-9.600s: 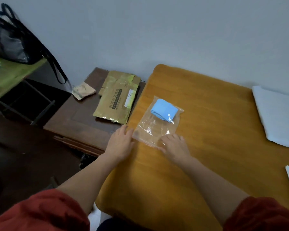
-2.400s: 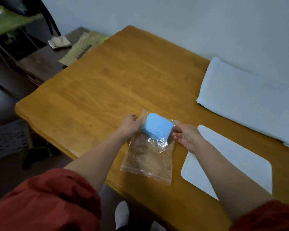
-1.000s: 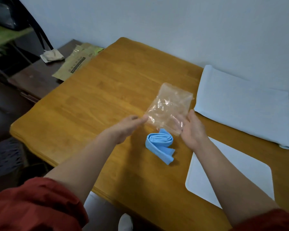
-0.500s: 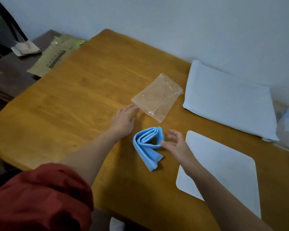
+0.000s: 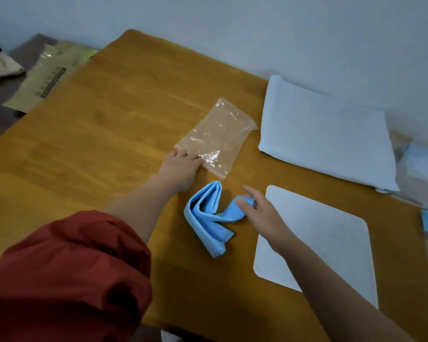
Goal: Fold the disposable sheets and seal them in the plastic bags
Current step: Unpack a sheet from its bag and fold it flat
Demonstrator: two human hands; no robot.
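Blue sheet pinched by right hand; left hand fingers flat, tips hidden.

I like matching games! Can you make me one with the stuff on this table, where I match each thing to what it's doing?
Things:
1. blue sheet
2. plastic bag
3. white mat
4. stack of pale sheets

States:
A. lying flat, with nothing in it, under the left hand's fingertips
B. by the wall, a neat folded pile
C. coming unfolded, one end pinched by the right hand
D. flat, rounded corners, under the right forearm

Pairs: 1-C, 2-A, 3-D, 4-B
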